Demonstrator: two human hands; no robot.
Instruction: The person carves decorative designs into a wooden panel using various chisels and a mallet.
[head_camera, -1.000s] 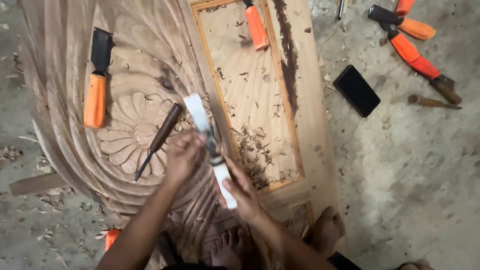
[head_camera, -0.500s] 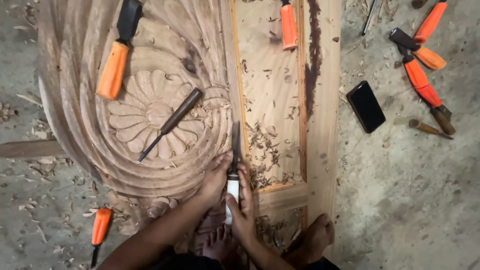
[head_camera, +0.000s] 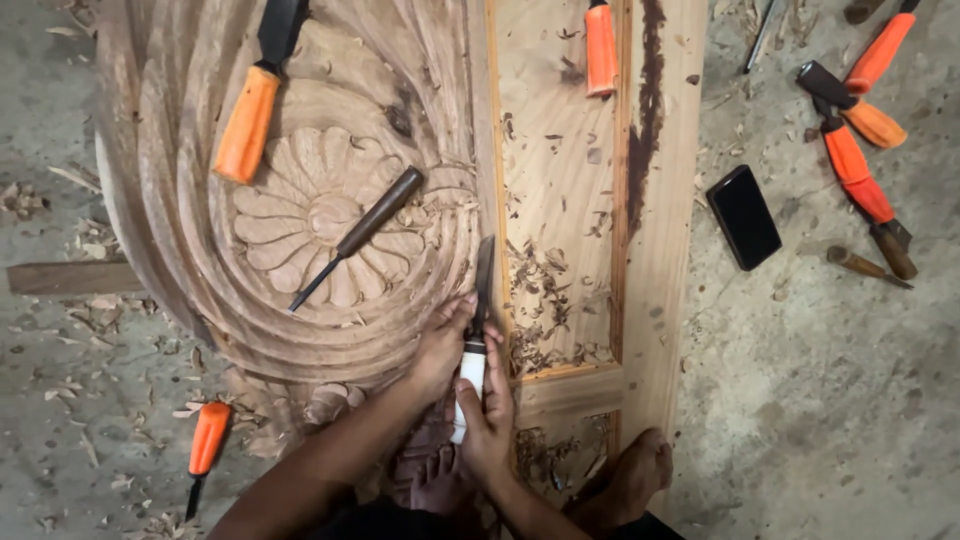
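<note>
Head view: a white-handled chisel (head_camera: 478, 330) is gripped by both hands at the lower middle of the panel (head_camera: 560, 190). Right hand (head_camera: 487, 415) is wrapped round the white handle, fingers pressed together on it. Left hand (head_camera: 443, 340) is set just beside the blade, fingers curled against the steel and resting on the wood. The blade is laid along the edge between the carved swirl and the recessed field, tip pointed away from the body. Shavings (head_camera: 545, 305) are piled in the recess, just right of the blade.

A dark-handled gouge (head_camera: 358, 238) is left lying across the carved flower (head_camera: 330, 225), well apart from the hands. Orange-handled tools: one (head_camera: 250, 110) on the swirl top left, one (head_camera: 601, 45) at the top of the recess, one (head_camera: 207, 445) on the floor lower left. Phone (head_camera: 743, 216) is on the floor beyond the panel's right edge. Open floor is seen lower right. A bare foot (head_camera: 630, 480) is placed at the panel's near edge.
</note>
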